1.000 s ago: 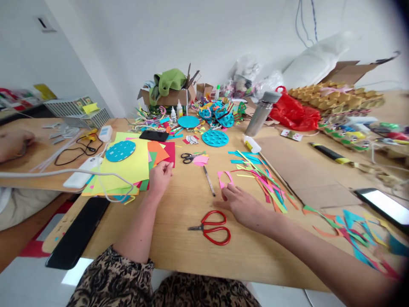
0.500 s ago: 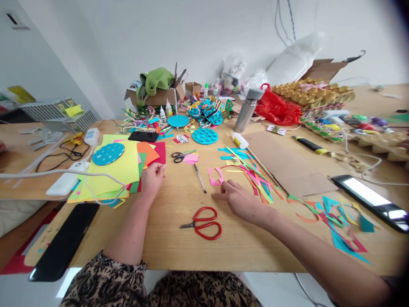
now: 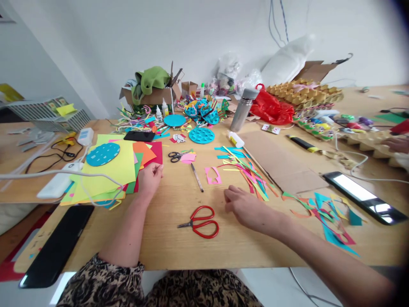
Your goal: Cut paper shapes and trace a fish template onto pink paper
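My left hand [image 3: 151,177] rests at the near edge of the red paper in the coloured stack, its fingers curled closed. What it may hold is hidden. My right hand [image 3: 244,208] is low over the wooden table with fingers bent inward, and I cannot make out anything in them. Just beyond it lies a pink paper with a cut-out hole [image 3: 213,175]. Red-handled scissors [image 3: 203,222] lie between my forearms, blades pointing left. A pen [image 3: 197,178], small black scissors [image 3: 175,156] and pink paper pieces [image 3: 188,158] lie farther back.
Paper strips [image 3: 244,168] and scraps [image 3: 335,219] spread on the right, near a cardboard sheet [image 3: 281,162] and a lit phone [image 3: 362,196]. A steel bottle [image 3: 242,113] stands behind. Yellow paper [image 3: 126,168] and a white cable [image 3: 96,174] lie left. Another person's hand [image 3: 398,145] shows far right.
My right hand has drawn back toward me, away from the pink cut-out paper, and its extended index finger has curled in. My left hand stays beside the red paper. The view has shifted slightly.
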Demonstrator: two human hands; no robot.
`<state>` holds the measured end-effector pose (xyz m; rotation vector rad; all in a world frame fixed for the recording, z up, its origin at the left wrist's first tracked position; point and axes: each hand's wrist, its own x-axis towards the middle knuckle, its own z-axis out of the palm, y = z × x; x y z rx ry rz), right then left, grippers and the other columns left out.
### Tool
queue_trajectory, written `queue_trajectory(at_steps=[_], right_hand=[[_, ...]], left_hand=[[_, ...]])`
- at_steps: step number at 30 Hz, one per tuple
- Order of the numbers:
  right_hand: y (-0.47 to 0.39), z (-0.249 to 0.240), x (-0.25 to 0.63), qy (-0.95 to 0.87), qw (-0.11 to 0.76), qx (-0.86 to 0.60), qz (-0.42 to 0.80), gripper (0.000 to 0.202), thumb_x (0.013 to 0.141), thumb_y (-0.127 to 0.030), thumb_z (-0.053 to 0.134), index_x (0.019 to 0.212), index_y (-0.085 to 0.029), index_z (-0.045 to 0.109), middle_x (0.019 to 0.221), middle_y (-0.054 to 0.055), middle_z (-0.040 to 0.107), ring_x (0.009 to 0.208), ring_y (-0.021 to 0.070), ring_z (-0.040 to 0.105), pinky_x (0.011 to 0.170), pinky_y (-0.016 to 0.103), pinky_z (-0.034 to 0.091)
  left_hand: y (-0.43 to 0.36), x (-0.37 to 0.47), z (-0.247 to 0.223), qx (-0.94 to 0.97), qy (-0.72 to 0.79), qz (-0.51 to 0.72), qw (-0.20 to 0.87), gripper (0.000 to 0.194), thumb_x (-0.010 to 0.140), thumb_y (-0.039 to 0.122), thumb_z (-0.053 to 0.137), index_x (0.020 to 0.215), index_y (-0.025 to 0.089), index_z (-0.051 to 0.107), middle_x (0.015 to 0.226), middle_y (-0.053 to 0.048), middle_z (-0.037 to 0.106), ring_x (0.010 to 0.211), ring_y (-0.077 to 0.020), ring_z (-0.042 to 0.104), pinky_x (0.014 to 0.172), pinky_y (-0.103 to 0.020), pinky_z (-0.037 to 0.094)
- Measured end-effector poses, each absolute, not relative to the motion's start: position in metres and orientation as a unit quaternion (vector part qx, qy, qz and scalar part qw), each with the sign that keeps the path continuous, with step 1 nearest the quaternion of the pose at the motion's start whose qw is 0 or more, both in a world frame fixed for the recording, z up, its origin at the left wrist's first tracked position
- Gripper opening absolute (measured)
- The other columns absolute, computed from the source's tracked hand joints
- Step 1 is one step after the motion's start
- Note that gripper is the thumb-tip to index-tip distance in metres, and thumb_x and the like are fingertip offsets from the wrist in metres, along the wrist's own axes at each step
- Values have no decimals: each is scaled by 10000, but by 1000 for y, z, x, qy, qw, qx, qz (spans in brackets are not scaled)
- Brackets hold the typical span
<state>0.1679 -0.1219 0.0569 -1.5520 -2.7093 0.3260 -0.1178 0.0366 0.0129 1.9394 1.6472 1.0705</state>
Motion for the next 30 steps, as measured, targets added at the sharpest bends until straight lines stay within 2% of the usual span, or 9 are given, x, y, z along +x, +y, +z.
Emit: queue_trajectory(at_steps=[2, 4, 11, 17, 19, 21, 25, 27, 30], right_hand=[[-126, 71, 176, -856, 1, -500, 130, 329, 751, 58, 490, 629, -157, 707, 758, 93, 597, 798, 203, 493, 673, 302, 384], [-128, 79, 182, -848, 12, -509, 147, 326, 727, 67, 494, 652, -161, 715, 763, 85, 609, 804, 200, 507, 679, 297, 396], [-141, 57, 176, -845, 36, -516, 136, 445, 794, 56, 415, 993, -179, 736, 889, 107, 596, 843, 210, 521, 744, 332, 439], [-157, 64, 187, -830, 29, -528, 177, 350, 707, 85, 461, 665, -168, 699, 758, 72, 591, 789, 192, 523, 665, 288, 412], [-164, 69, 197, -819, 52, -545, 172, 344, 716, 76, 458, 646, -169, 690, 736, 64, 584, 762, 182, 522, 649, 282, 410], [-172, 68, 204, -809, 73, -561, 160, 375, 755, 60, 432, 730, -175, 723, 772, 71, 585, 778, 183, 536, 675, 288, 429], [-193, 54, 208, -787, 70, -596, 144, 535, 783, 56, 373, 1094, -220, 711, 865, 85, 581, 841, 206, 547, 759, 340, 459], [-203, 52, 208, -776, 59, -608, 158, 493, 778, 52, 380, 1008, -211, 728, 847, 84, 576, 827, 207, 540, 753, 346, 458], [-218, 58, 213, -764, 60, -604, 217, 361, 730, 60, 432, 664, -194, 680, 774, 67, 572, 821, 200, 534, 688, 305, 437]], left_hand=[[36, -117, 14, 693, 586, 377, 187, 246, 814, 426, 516, 720, 216, 601, 558, -1, 641, 533, -162, 595, 605, -262, 438], [36, -117, 14, 695, 583, 375, 188, 248, 816, 427, 512, 722, 216, 601, 563, -4, 643, 534, -162, 594, 606, -261, 436], [37, -117, 13, 694, 586, 370, 193, 260, 806, 437, 506, 749, 208, 616, 564, -6, 643, 504, -158, 574, 551, -252, 408], [38, -117, 11, 700, 581, 367, 197, 270, 805, 443, 507, 745, 204, 616, 570, -8, 645, 489, -152, 554, 551, -253, 405], [38, -117, 11, 699, 582, 367, 195, 269, 803, 446, 511, 755, 205, 621, 576, -11, 651, 506, -158, 567, 568, -256, 416], [38, -117, 12, 698, 585, 364, 192, 265, 800, 447, 517, 765, 208, 627, 582, -12, 657, 532, -167, 587, 591, -260, 430], [39, -117, 11, 698, 589, 359, 193, 273, 799, 456, 520, 773, 208, 631, 583, -14, 657, 534, -172, 587, 588, -267, 430], [39, -117, 10, 697, 589, 358, 197, 283, 800, 468, 516, 775, 210, 630, 585, -15, 654, 515, -167, 572, 564, -266, 420], [40, -118, 8, 697, 587, 358, 201, 288, 799, 478, 516, 754, 213, 620, 577, -16, 648, 512, -167, 571, 563, -267, 422]])
